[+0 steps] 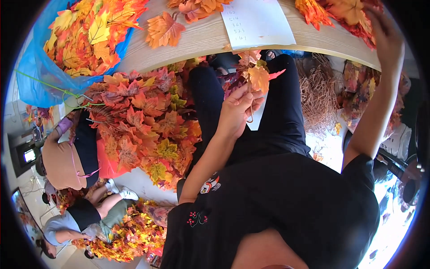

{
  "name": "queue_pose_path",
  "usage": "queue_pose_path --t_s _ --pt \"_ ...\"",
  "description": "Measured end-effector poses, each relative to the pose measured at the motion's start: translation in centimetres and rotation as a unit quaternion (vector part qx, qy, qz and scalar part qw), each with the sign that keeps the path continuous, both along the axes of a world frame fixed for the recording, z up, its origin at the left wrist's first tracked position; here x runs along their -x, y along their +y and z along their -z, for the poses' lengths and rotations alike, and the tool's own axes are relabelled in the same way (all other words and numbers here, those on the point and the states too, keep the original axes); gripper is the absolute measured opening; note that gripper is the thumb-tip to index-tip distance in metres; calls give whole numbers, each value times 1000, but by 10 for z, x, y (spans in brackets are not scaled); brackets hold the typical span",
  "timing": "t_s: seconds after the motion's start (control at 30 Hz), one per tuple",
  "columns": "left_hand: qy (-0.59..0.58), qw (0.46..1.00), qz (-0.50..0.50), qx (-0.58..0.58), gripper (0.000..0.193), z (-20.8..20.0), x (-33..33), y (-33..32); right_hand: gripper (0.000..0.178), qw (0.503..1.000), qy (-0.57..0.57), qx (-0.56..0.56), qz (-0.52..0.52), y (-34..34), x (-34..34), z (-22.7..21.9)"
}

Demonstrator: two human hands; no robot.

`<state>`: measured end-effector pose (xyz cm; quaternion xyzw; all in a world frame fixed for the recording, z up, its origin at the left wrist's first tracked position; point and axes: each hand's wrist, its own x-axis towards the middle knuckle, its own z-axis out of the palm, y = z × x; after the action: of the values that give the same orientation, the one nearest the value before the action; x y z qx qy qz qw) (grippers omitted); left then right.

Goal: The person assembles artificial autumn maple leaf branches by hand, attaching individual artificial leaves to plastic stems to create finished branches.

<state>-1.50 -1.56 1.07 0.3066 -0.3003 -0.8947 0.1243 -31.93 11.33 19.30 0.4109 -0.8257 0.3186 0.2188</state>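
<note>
Over my lap, my left hand [239,110] is closed around the stem of a small artificial maple leaf spray [258,79]. Its orange and red leaves stand up past my fingers, and a thin bent stem end shows below them. At the far right of the table, my right hand [389,38] reaches onto a pile of red-orange artificial maple leaves [347,15]. The fingers there look stretched out over the leaves, and the tips are partly lost against them.
The wooden table [197,38] bears a handwritten paper sheet [257,22] and loose orange leaves [165,30]. A blue plastic bag [36,85] of leaves stands left, above a large leaf heap [148,121]. Brown stems [316,92] hang right. Other people [67,161] work at left.
</note>
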Motion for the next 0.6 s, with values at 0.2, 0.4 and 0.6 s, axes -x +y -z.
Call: queue_pose_path --t_s 0.2,0.4,0.6 --pt "-10 999 -14 32 26 7 -9 -5 9 933 -89 -224 -266 -10 -142 54" --pt "-6 999 -23 -41 15 5 1 -4 7 925 -204 -198 -253 -22 -182 132" --pt "-3 996 -65 -65 12 3 2 -2 8 911 -315 -105 -246 -30 -191 153"
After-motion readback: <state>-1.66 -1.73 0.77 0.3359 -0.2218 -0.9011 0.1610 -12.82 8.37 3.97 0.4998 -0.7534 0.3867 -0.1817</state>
